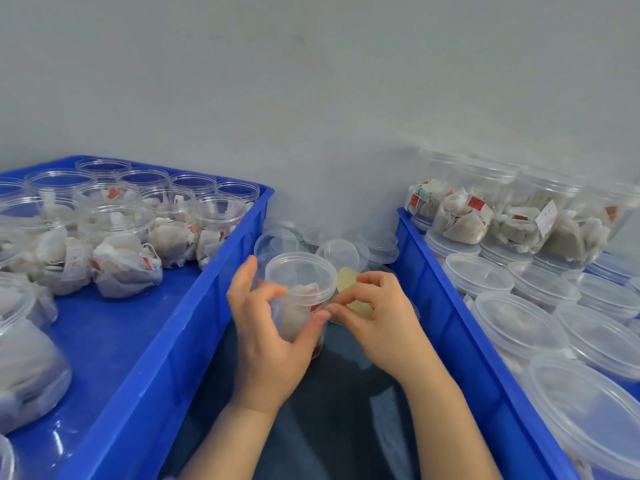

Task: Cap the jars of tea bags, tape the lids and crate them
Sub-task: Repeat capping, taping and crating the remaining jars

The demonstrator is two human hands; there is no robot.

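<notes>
Your left hand (270,327) wraps its grip round the jar (298,289) of tea bags, which stands upright with its lid on. Right of the jar, your right hand (377,317) curls round a yellowish tape roll (348,280), thumb and forefinger pinched together against the jar's wall. Loose lids (343,251) lie behind the jar, with a blue crate (207,289) at its left.

I identify a packing workshop: blue plastic crates (180,323) hold rows of identical clear plastic tea-bag jars (218,223), with loose clear round lids (337,254) between.
</notes>
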